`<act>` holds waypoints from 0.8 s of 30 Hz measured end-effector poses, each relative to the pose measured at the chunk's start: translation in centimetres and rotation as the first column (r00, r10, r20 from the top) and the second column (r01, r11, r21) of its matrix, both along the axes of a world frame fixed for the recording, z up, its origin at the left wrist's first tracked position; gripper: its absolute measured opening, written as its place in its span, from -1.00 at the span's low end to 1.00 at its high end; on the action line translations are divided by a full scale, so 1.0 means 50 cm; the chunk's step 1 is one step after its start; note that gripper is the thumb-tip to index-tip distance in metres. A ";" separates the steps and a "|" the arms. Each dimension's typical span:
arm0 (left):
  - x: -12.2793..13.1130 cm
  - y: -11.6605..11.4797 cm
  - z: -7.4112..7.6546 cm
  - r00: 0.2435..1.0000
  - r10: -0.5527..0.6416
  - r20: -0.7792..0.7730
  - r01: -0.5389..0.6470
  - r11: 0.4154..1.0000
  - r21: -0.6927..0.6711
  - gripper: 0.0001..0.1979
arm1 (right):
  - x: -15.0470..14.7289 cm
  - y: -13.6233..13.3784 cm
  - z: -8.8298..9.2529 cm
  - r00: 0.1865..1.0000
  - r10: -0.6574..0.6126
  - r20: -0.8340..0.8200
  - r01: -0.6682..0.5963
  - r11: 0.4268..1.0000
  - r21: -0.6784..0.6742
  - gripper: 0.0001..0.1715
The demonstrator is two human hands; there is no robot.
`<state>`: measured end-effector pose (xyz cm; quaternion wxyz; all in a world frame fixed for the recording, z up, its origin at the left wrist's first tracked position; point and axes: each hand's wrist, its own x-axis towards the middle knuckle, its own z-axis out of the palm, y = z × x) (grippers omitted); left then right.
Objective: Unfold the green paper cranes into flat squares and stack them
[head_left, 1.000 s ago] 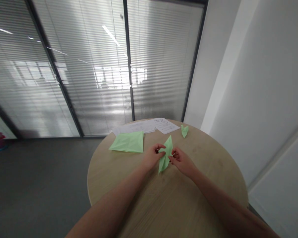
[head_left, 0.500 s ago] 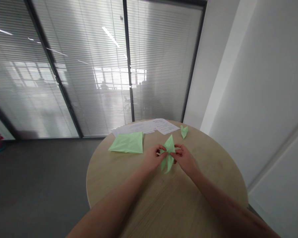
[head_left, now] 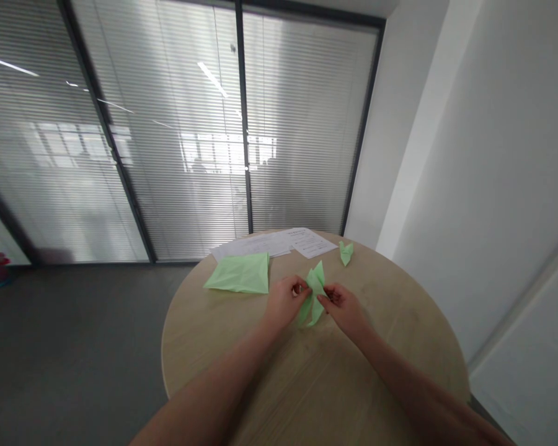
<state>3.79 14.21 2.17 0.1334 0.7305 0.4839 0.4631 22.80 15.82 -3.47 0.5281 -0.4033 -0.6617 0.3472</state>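
Note:
Between my two hands is a light green folded paper (head_left: 316,284), with pointed tips at the top and two strips hanging below. My left hand (head_left: 286,299) pinches its left edge between thumb and fingers. On the other side, my right hand (head_left: 344,305) grips the right edge the same way. The paper is held just over the round wooden table (head_left: 204,347). Fingers cover parts of its sides.
A flat green paper stack (head_left: 242,273) lies left of my hands. White printed sheets (head_left: 314,241) spread along the far edge. A small folded green paper piece (head_left: 346,253) sits at the back right. Blinds and a white wall (head_left: 493,155) stand beyond the table.
The top of the green folded paper has gone from one tall point to a split, lower shape. Both hands keep their pinch, and the whole view has shifted slightly.

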 end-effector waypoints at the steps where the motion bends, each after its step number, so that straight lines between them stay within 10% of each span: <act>1: 0.001 -0.001 -0.001 1.000 -0.021 0.010 0.021 0.999 -0.031 -0.96 | 0.000 -0.002 0.001 1.000 0.000 0.006 0.000 1.000 0.016 -0.69; 12: 0.030 0.016 -0.050 0.707 -0.341 0.619 0.562 0.803 -0.200 -0.53 | 0.007 -0.044 0.059 0.973 -0.073 0.218 -0.013 0.929 0.369 -0.71; 24: 0.006 0.023 -0.032 0.747 -0.204 0.633 0.490 0.813 -0.315 -0.65 | 0.008 -0.029 0.049 0.970 -0.204 0.129 0.142 0.915 0.377 -0.64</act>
